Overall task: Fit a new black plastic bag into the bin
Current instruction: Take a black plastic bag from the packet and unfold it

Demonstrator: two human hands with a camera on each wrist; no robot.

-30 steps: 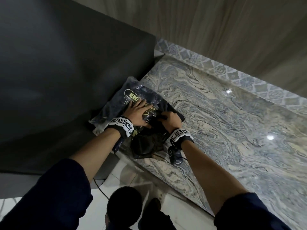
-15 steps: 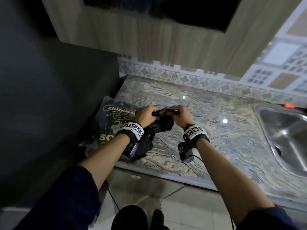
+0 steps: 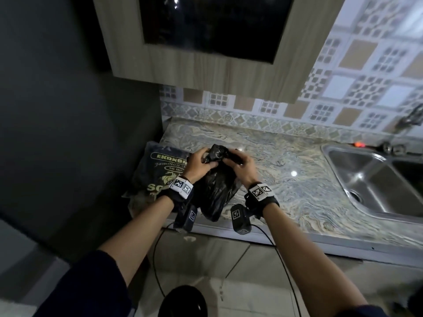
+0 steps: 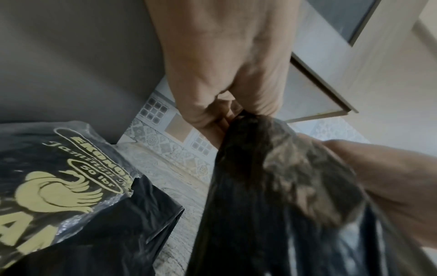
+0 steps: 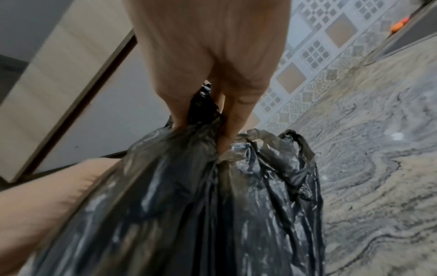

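A crumpled black plastic bag (image 3: 214,191) hangs above the marbled counter (image 3: 286,179), held at its bunched top by both hands. My left hand (image 3: 199,162) grips the top from the left, and its curled fingers (image 4: 212,119) pinch the plastic (image 4: 272,205). My right hand (image 3: 242,165) grips the top from the right, thumb and fingers (image 5: 234,119) pinching a fold of the bag (image 5: 201,214). The bag's handle loops (image 5: 295,142) stick out beside the right hand. No bin is in view.
The open pack of black bags (image 3: 155,177) with gold print lies at the counter's left end against a dark wall (image 3: 68,133). A steel sink (image 3: 377,186) sits to the right. A wall cabinet (image 3: 217,53) hangs overhead. Wrist camera cables trail down in front of the counter edge.
Both hands have lifted one black bag out of the pack and raised it off the counter, gripping its top. My view has tilted up to show the cabinet and sink.
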